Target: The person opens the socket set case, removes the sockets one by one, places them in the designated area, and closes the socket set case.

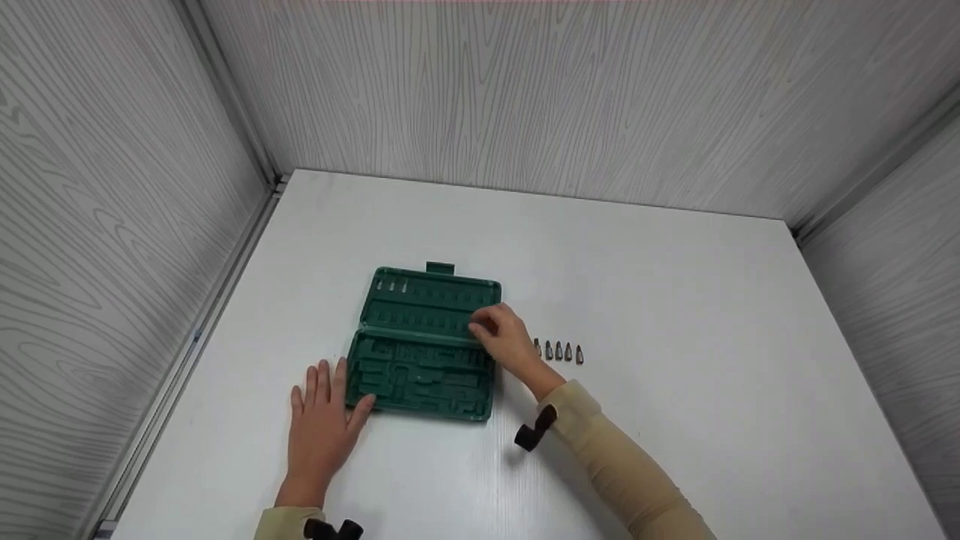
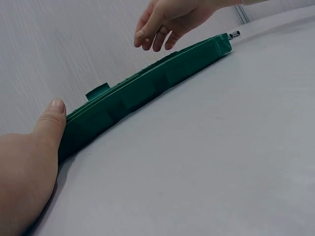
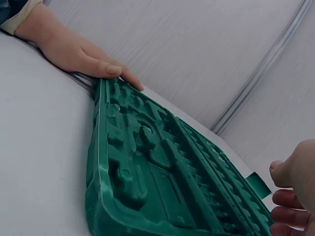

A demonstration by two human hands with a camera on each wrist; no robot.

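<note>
A green plastic bit case [image 1: 420, 409] lies opened flat on the white table. Three small metal bits [image 1: 391, 286] sit in the upper left slots of its far half. My left hand [image 1: 321, 427] rests at the case's near left corner, thumb on the near edge and fingers stretched along the left side. Over the case's right side hovers my right hand [image 1: 504, 337], with loosely curled fingers. A gap shows between its thumb and fingertips [image 3: 283, 196] in the right wrist view, and no bit shows there. Just right of this hand, several bits [image 1: 559, 351] stand in a row.
A latch tab [image 1: 440, 268] sticks out from the case's far edge. The white table [image 1: 675, 300] is bounded by grey wood-grain panels [image 1: 525, 97] at the back and both sides. Moulded recesses fill the near half of the case.
</note>
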